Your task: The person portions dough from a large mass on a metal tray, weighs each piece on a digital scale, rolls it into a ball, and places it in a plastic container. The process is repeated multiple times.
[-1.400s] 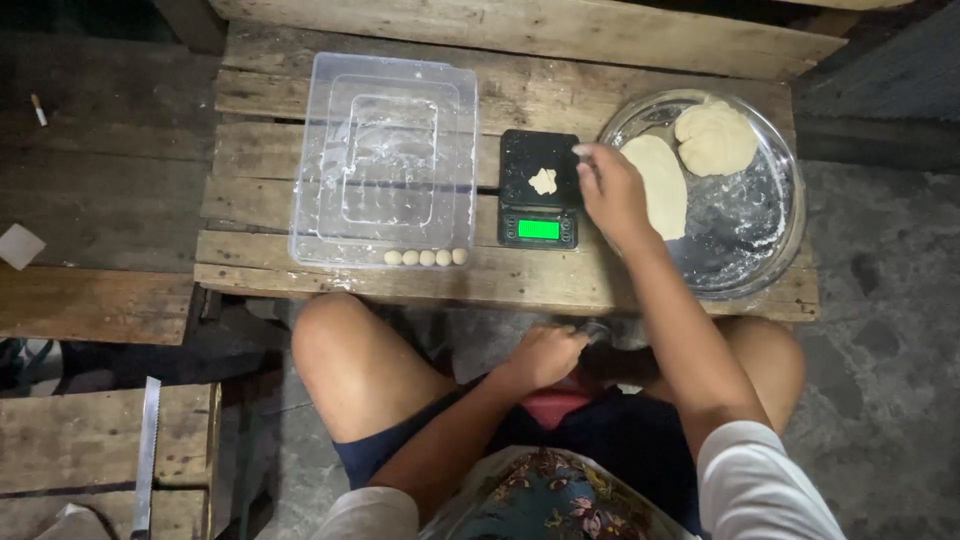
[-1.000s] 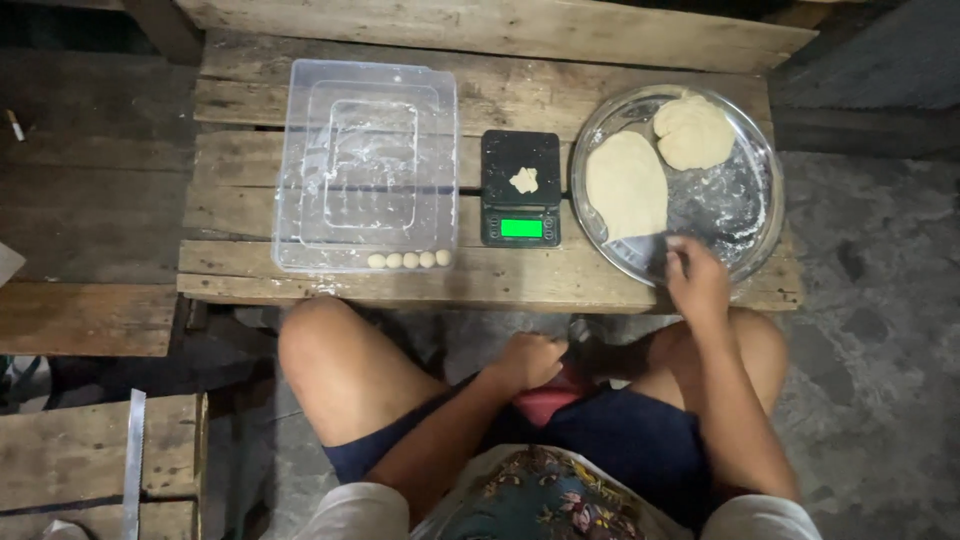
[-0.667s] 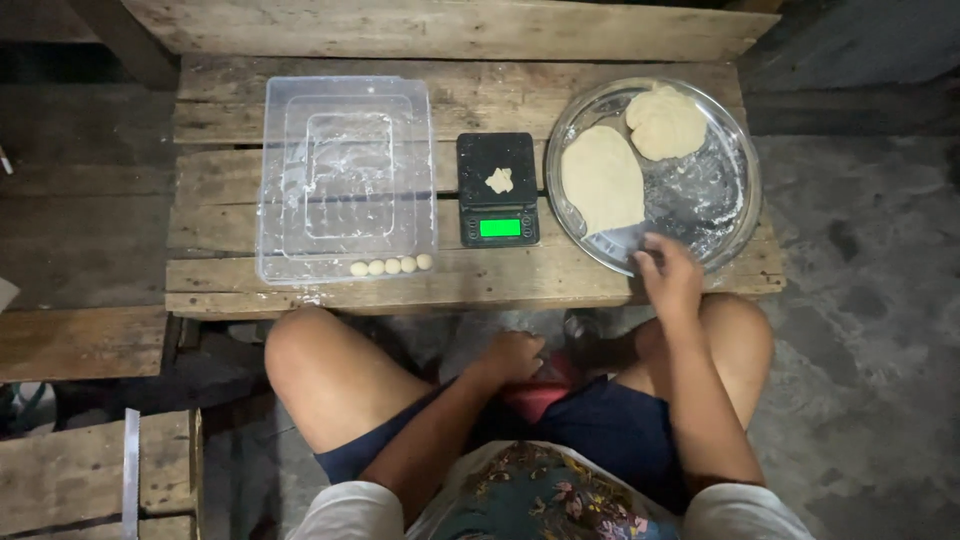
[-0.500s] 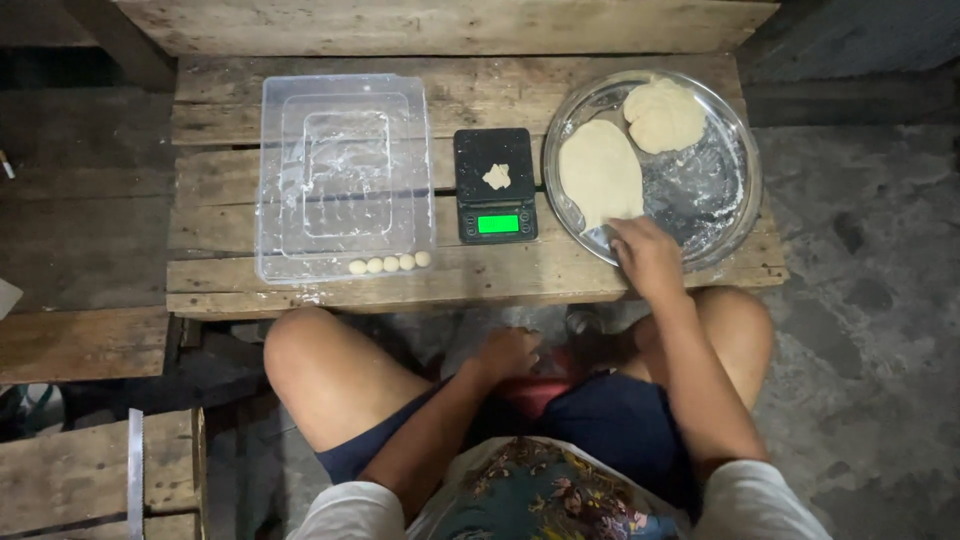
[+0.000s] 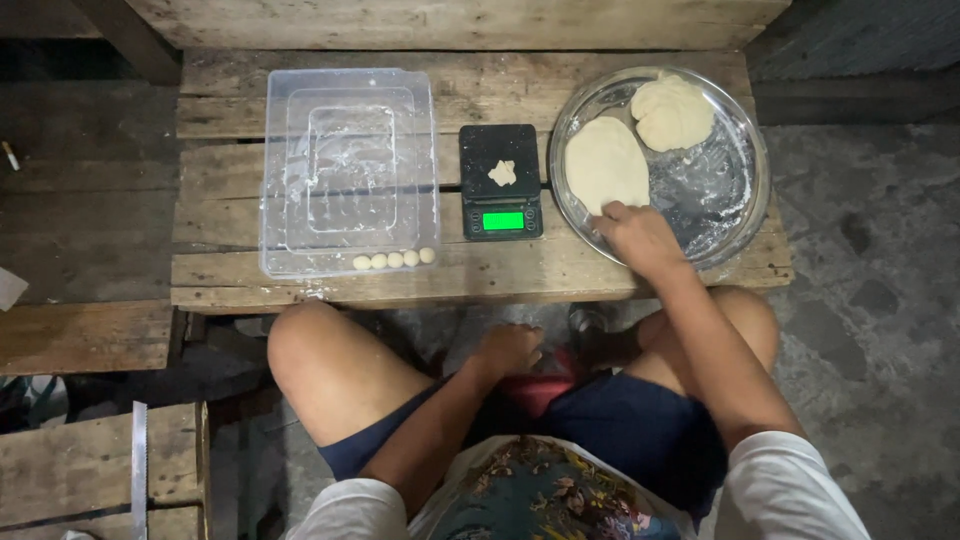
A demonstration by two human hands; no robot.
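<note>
The larger flat dough piece (image 5: 606, 163) lies in the left part of a round metal tray (image 5: 735, 200), which sits at the right end of the wooden counter (image 5: 220, 190). The right hand (image 5: 640, 238) rests over the near edge of this dough, fingertips (image 5: 612, 211) touching it with the fingers curled downward; whether they pinch the dough cannot be told from this view. A second, lumpier dough piece (image 5: 672, 110) lies at the far side of the same tray, touching or just overlapping the first. The bare part of the tray is dusted with flour. Just left of the tray stands a small black digital scale (image 5: 501, 181) with a lit green display; a small scrap of dough (image 5: 502, 173) sits on its platform. Further left lies a clear plastic container (image 5: 348, 170), flat on the counter, with a row of five small dough balls (image 5: 394, 260) along its near edge. The left hand (image 5: 508, 350) is below the counter edge, between the person's knees, loosely closed on itself and holding nothing visible. The person is seated, in dark shorts, with a patterned cloth at the lap.
</note>
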